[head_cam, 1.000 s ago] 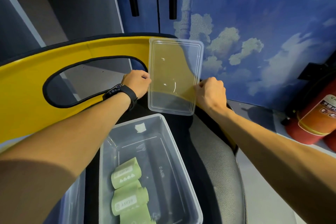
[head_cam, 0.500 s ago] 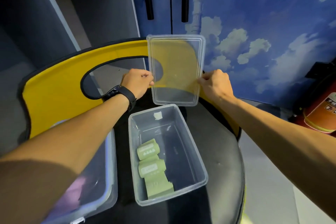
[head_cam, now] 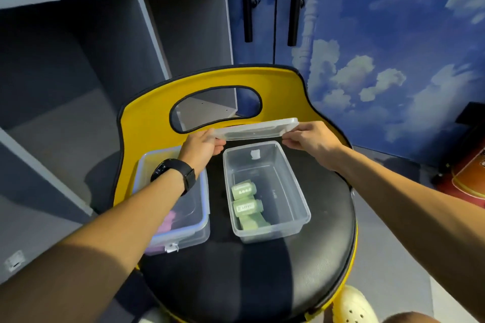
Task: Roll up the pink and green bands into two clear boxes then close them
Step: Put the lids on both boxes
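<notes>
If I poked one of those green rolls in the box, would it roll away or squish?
The green rolls look like cylinders lying on their sides, so a poke would probably roll one, but only until it hits the open box wall. They are wound bands, so likely light and a bit squishy. The nearest one looks looser and may unroll.

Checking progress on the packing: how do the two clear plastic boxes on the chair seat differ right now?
The left clear box with blue-trimmed lid is lidded and holds pink bands; the right clear plastic box stands open and holds rolled green bands. Its lid hangs above, held by both hands. Both are rectangular, upright, side by side.
</notes>
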